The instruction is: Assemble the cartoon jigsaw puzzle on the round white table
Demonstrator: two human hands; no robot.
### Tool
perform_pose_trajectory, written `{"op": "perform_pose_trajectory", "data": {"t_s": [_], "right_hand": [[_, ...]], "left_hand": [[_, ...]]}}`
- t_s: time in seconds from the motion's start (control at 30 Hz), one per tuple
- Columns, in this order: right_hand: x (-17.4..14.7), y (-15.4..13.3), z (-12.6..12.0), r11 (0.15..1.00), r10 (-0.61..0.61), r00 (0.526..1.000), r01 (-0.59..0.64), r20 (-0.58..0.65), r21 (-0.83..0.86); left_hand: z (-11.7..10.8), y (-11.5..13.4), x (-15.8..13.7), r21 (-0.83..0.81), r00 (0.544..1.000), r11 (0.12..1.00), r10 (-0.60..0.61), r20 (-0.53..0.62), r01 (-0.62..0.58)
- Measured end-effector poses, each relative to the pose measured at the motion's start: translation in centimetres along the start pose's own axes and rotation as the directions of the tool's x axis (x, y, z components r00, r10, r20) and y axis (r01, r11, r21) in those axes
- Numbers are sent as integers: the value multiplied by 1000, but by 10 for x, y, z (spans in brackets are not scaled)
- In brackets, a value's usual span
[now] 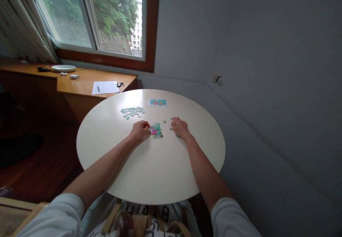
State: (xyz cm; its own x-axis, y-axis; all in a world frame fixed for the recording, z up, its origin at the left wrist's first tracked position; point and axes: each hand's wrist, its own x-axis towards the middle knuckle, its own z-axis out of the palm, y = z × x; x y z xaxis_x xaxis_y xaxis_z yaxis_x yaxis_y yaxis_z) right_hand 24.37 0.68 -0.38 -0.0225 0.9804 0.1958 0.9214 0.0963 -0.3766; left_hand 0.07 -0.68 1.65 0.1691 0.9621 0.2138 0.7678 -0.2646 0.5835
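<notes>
- A round white table (149,173) fills the middle of the view, with the puzzle things and both hands on its far half.
- The left forearm (104,167) slants inward and away from the body, low over the tabletop; the right forearm (207,166) mirrors it from the other side, elbow out near the rim.
- A cluster of loose puzzle pieces (133,111) spreads beyond the left hand.
- The left hand (140,130) is turned inward, its fingers curled and drawn toward the thumb at the left edge of the joined section; whether a piece is pinched there, I cannot tell.
- The right hand (180,127) lies palm down, fairly flat, fingers extended forward and slightly left, covering a few pieces without a visible grasp.
- The joined puzzle section (157,130), pink and turquoise, lies between the hands, nearer the left.
- A colourful picture card (157,103) lies flat beyond both hands.
- Piece edges (171,128) peek out around the right hand.
- One yellowish piece (164,121) sits alone between the hands.
</notes>
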Motion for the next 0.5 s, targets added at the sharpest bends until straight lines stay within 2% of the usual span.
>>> {"op": "perform_pose_trajectory", "data": {"t_s": [0.1, 0.17, 0.5], "right_hand": [[-1, -1, 0, 1000, 16, 995, -14, 95, -23], [-2, -2, -1, 999, 23, 994, -19, 106, -42], [-4, -2, -11, 999, 31, 999, -32, -33, -36]], "left_hand": [[0, 0, 0, -11, 1000, 1000, 4, 0, -4], [1, 0, 0, -16, 1000, 1000, 5, -6, -5], [0, 0, -1, -17, 1000, 1000, -2, -1, 2]]}}
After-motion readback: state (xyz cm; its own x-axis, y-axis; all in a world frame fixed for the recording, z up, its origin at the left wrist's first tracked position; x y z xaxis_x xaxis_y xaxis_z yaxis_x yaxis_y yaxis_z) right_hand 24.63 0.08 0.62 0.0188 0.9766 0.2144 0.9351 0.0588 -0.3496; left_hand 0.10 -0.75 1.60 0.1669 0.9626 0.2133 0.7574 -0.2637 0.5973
